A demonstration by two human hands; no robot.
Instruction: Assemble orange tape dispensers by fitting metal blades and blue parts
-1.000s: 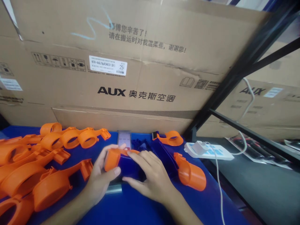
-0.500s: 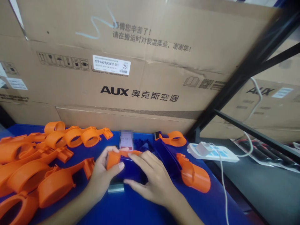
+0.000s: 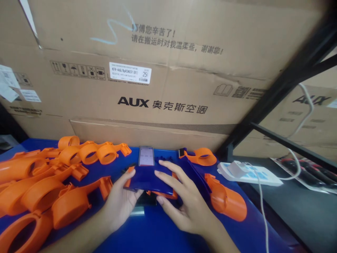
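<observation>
Between my hands is a tape dispenser (image 3: 147,180), with a blue plate facing up and orange plastic at its left end and underneath. My left hand (image 3: 119,196) grips its left end, thumb on top and fingers beneath. With fingertips on the plate and thumb below the near edge, my right hand (image 3: 188,203) grips the right side. Part of the orange body is hidden by the plate and hands. A small pale metallic piece (image 3: 137,211) lies just below. Beyond the hands a phone (image 3: 146,156) shows a timer.
Several orange dispenser frames (image 3: 71,205) crowd the left of the blue table surface (image 3: 147,237). Blue plates (image 3: 196,177) and orange frames (image 3: 228,202) lie to the right, near a white power strip (image 3: 250,174) with a cable. A large cardboard box (image 3: 163,80) stands behind.
The tape dispenser has been turned, so its blue plate now faces up and the orange part shows below it. My right hand's fingers have spread across the plate. The view has shifted slightly left.
</observation>
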